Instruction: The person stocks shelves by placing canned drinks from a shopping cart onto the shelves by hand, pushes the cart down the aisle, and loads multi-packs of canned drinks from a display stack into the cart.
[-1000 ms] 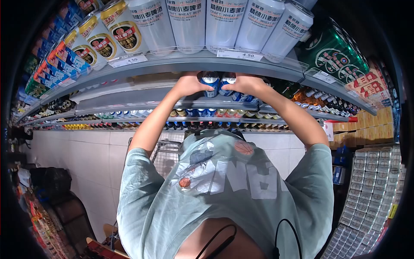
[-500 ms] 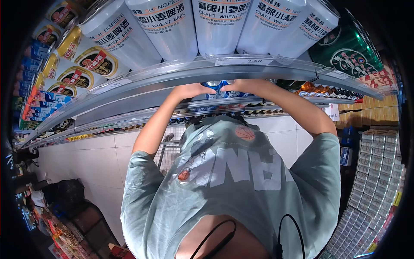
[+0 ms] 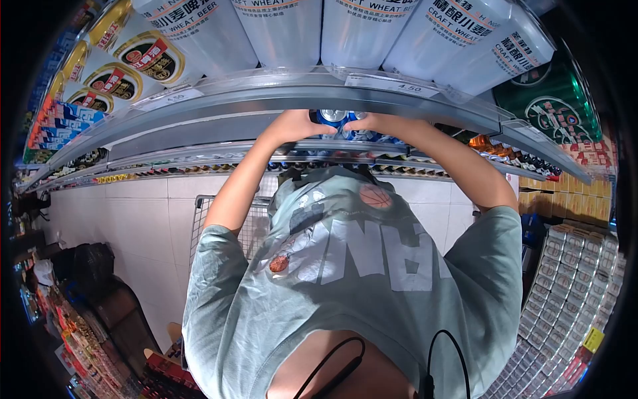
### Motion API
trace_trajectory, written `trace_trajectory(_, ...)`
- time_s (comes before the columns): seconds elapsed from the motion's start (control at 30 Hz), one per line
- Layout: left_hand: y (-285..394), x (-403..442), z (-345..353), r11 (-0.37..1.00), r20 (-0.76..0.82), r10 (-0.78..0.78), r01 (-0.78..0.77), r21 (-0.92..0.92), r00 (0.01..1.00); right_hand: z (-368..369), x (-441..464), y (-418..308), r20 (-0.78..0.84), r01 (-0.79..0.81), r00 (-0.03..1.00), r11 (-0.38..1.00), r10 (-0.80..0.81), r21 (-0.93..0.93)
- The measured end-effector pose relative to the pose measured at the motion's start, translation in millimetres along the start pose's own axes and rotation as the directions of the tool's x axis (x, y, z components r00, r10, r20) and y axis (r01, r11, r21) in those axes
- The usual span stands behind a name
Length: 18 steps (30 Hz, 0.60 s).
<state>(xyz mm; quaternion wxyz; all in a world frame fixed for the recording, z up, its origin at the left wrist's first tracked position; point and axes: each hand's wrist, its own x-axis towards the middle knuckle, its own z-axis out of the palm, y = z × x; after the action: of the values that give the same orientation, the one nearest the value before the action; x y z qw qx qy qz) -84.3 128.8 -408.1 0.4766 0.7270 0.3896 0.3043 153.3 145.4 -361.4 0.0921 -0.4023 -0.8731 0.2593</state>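
Note:
Under the upper shelf's edge, my left hand (image 3: 296, 126) reaches in with its thumb along the left side of a blue can (image 3: 332, 116) with a silver top. My right hand (image 3: 379, 124) comes in from the other side, its thumb pressed on a second blue can (image 3: 359, 135) beside it. Both hands look closed around the cans, though the shelf edge hides most of the fingers. More blue cans show partly behind my right thumb.
Tall white beer cans (image 3: 282, 33) line the upper shelf (image 3: 286, 100), with a green can (image 3: 558, 100) at right. Bottle caps run along lower shelves. A wire shopping cart (image 3: 203, 216) stands left of my body. Stacked can packs (image 3: 571, 279) are at right, a black bag (image 3: 90, 263) at left.
My view has shifted slightly, and the hands and blue cans sit a little nearer the shelf front, with more of the can top showing. More of the cart is visible.

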Motion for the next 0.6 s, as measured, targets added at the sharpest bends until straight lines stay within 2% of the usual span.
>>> trace_trajectory(0.1, -3.9, -4.6, 6.2, 0.999, -0.012, -0.007, 0.007, -0.049, 1.000, -2.8, -3.3, -0.4, -0.059, 0.095, 0.993, 0.991, -0.101, -0.095)
trace_trajectory(0.13, -6.4, -6.1, 9.3, 1.000, -0.062, 0.003, -0.002, 0.014, 0.998, 0.4, -1.1, 1.0, -0.093, 0.124, 0.986, 0.981, -0.139, -0.147)
trace_trajectory(0.17, -8.1, -11.1, 13.0, 0.999, -0.086, 0.052, -0.052, 0.002, 0.995, -0.5, -0.7, 0.9, 0.000, 0.032, 0.999, 0.998, -0.032, -0.053)
trace_trajectory(0.23, -4.2, -23.3, 23.3, 0.990, -0.230, 0.117, -0.096, 0.102, 0.966, -1.7, -2.6, -2.5, -0.016, 0.003, 1.000, 0.994, -0.005, -0.113)
trace_trajectory(0.27, -8.1, -32.9, 30.8, 0.988, -0.323, 0.054, -0.005, 0.153, 0.945, -4.5, -2.7, -5.0, 0.059, -0.050, 0.997, 0.996, 0.046, 0.077)
trace_trajectory(0.3, 1.2, -42.8, 35.1, 0.989, -0.371, 0.057, -0.001, 0.150, 0.927, 13.1, 1.2, 15.7, -0.026, 0.032, 0.999, 0.987, -0.028, 0.160)
trace_trajectory(0.37, -0.5, -68.6, 51.8, 0.996, -0.534, 0.040, 0.007, 0.087, 0.844, 19.3, 5.2, 24.8, -0.028, 0.076, 0.997, 0.986, -0.072, 0.149)
trace_trajectory(0.4, -5.5, -85.0, 61.0, 0.998, -0.594, 0.024, 0.018, 0.065, 0.804, 9.1, -1.7, 9.1, 0.002, -0.035, 0.999, 0.998, 0.035, 0.049)
trace_trajectory(0.43, -8.4, -105.2, 71.6, 0.995, -0.650, -0.013, 0.072, 0.064, 0.760, -3.4, -6.5, -6.7, 0.044, -0.088, 0.994, 0.986, 0.095, -0.139)
trace_trajectory(0.5, -27.5, -155.1, 96.0, 0.977, -0.720, -0.103, 0.207, 0.057, 0.686, 6.6, -8.1, 10.6, -0.088, 0.014, 0.995, 0.974, -0.035, -0.228)
trace_trajectory(0.53, -34.3, -184.4, 112.1, 0.939, -0.766, -0.115, 0.320, 0.123, 0.632, -1.9, -16.3, -2.5, -0.131, 0.023, 0.989, 0.934, -0.075, -0.357)
trace_trajectory(0.57, -41.5, -215.5, 130.7, 0.884, -0.809, -0.121, 0.433, 0.176, 0.575, -9.9, -25.3, -15.3, -0.166, 0.015, 0.984, 0.955, -0.067, -0.296)
trace_trajectory(0.6, -56.1, -250.4, 151.9, 0.811, -0.840, -0.197, 0.565, 0.150, 0.506, -19.6, -36.8, -31.6, -0.242, 0.042, 0.963, 0.957, -0.115, -0.288)
